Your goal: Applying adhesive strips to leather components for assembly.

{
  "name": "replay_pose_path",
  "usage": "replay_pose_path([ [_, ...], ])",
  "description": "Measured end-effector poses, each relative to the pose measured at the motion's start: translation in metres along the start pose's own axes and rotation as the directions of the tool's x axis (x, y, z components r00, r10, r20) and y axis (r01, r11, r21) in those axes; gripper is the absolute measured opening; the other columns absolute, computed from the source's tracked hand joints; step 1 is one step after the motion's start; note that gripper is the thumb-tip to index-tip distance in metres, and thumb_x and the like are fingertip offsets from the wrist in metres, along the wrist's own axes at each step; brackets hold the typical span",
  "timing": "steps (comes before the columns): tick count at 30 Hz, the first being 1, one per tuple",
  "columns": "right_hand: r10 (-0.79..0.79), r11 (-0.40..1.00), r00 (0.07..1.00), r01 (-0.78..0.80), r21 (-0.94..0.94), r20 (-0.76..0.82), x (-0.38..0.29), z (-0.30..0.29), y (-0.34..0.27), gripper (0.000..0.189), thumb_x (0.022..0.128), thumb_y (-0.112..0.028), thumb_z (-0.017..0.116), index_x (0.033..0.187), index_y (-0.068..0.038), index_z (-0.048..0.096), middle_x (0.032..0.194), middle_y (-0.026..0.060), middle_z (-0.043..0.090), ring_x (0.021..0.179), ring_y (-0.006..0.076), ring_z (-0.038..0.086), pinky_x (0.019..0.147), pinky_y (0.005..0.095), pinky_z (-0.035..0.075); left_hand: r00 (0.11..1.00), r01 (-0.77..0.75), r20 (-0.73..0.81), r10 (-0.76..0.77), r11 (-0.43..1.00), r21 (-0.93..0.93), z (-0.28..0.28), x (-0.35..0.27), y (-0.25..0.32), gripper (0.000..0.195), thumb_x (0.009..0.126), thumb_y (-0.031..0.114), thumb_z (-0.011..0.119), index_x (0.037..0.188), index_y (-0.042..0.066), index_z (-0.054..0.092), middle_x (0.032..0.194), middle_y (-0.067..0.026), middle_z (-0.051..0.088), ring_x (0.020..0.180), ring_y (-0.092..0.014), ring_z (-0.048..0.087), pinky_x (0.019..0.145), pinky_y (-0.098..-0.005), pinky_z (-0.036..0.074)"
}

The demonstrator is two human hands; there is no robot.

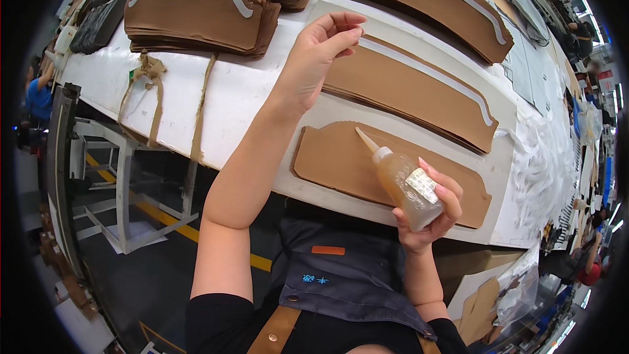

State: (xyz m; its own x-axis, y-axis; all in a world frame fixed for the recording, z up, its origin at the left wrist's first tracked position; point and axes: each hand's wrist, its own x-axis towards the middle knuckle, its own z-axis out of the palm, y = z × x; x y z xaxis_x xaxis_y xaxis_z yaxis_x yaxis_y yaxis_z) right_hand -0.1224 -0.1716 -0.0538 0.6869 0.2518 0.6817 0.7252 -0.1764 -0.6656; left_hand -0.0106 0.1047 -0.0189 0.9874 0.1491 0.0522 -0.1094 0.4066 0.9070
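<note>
My left hand [327,49] is raised over the left end of a stack of brown shaped panels [403,83], its fingers loosely curled. A gap shows between index fingertip and thumb, and nothing is visible in them. Along the stack's far edge runs a white strip [432,71]. My right hand [437,211] grips a translucent squeeze bottle [395,169] of amber liquid, which bears a written label. The bottle is tilted, with its long tapered nozzle [366,138] pointing up-left over a nearer brown panel [334,157]. No white strip is seen on that panel.
More brown panel stacks with white strips stand at the far left [196,19] and far right [422,5]. Loose white strips [540,167] heap at the table's right end. Tape strips [202,108] hang over the front edge. A metal frame [125,196] stands below left.
</note>
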Motion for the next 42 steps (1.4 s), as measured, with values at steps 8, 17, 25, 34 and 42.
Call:
replay_pose_path([
  [8,-0.019,1.0,0.999,0.018,0.017,0.041,0.007,0.009,-0.002,0.071,0.088,-0.032,0.089,0.137,-0.008,0.043,0.132,0.0218,0.051,0.123,0.0401,0.064,0.106,0.0581,0.058,0.999,-0.006,0.038,0.007,1.0,-0.015,0.002,-0.002,0.002,0.028,0.1,0.016,0.072,0.126,0.004,0.068,0.111,0.0012,0.065,0.102,-0.006,0.058,0.097,-0.0247,0.047],
  [17,-0.019,0.994,0.998,0.012,0.11,0.058,0.006,0.017,-0.005,0.071,0.086,-0.03,0.09,0.136,-0.007,0.045,0.132,0.0216,0.052,0.123,0.0414,0.065,0.106,0.0566,0.059,0.999,-0.01,0.031,0.011,1.0,-0.022,0.002,-0.005,0.006,0.027,0.1,0.016,0.072,0.125,0.005,0.069,0.111,0.0013,0.065,0.104,-0.007,0.059,0.098,-0.0254,0.047],
  [25,-0.031,0.987,0.995,0.016,0.159,0.091,0.003,0.025,-0.007,0.073,0.085,-0.028,0.092,0.136,-0.008,0.044,0.133,0.0215,0.051,0.123,0.0422,0.066,0.105,0.0542,0.059,0.999,-0.009,0.033,0.01,1.0,-0.027,0.001,-0.002,0.005,0.028,0.101,0.015,0.071,0.126,0.005,0.068,0.11,0.0013,0.065,0.102,-0.007,0.06,0.097,-0.0262,0.048],
  [34,0.274,0.92,0.959,-0.24,0.311,-0.071,0.003,0.036,-0.014,0.076,0.099,-0.056,0.07,0.15,-0.01,0.036,0.141,0.0179,0.05,0.135,0.0368,0.054,0.118,0.0612,0.044,0.996,-0.092,-0.003,0.092,0.991,-0.099,-0.013,0.002,0.008,0.028,0.101,0.011,0.069,0.128,0.006,0.066,0.113,0.0008,0.067,0.101,-0.008,0.062,0.093,-0.0266,0.047],
  [42,0.727,0.532,0.596,-0.173,0.829,-0.342,0.019,-0.109,0.023,0.059,0.109,-0.051,0.056,0.141,-0.002,0.059,0.136,0.0126,0.067,0.122,0.0274,0.062,0.105,0.042,0.049,0.992,-0.119,-0.066,0.112,0.986,-0.117,-0.028,0.007,0.001,0.032,0.101,0.012,0.068,0.132,0.005,0.065,0.115,0.001,0.065,0.104,-0.008,0.059,0.094,-0.0262,0.044],
])
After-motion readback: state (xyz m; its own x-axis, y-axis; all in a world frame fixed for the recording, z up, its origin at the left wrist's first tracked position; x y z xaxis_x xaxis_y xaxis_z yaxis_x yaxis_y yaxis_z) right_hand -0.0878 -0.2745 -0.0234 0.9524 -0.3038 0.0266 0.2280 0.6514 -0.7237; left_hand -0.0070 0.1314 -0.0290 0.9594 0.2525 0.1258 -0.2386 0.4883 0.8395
